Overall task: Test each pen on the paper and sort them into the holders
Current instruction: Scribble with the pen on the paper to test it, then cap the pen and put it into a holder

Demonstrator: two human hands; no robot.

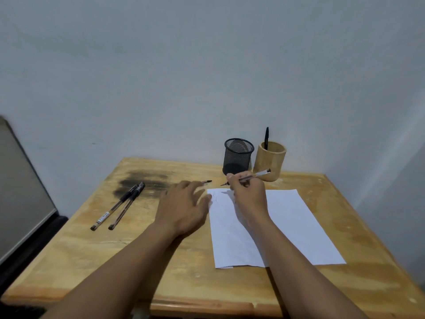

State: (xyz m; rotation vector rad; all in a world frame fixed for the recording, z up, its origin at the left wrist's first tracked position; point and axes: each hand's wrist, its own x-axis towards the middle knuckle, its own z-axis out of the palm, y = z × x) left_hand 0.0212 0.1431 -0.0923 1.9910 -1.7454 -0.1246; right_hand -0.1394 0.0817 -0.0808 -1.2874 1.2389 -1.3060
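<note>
Grips a slim clear-barrelled pen with a silver end [253,176] in the right hand [249,196], fingers curled round the barrel over the far left corner of the white sheet of paper [287,226]. Long axis nearly level, running left to right across the table: tip toward the left edge, back end toward the tan bamboo cylinder holder [272,162]. Tip possibly just clear of the sheet; hard to tell. Faint scribbles [215,197] by that corner.

Rests the left hand [184,204] flat on the light wooden table [161,272], fingers loose and spread, holding nothing. Beyond the fingertips, a short dark pen end [207,181] pointing right.

Near the left edge, two black-capped pens [125,207] side by side, caps toward the far edge on a dark stain [142,180]. At the far edge, a black wire-mesh cup [238,157] just beside the bamboo holder, with a black pen [266,138] upright inside the latter.
</note>
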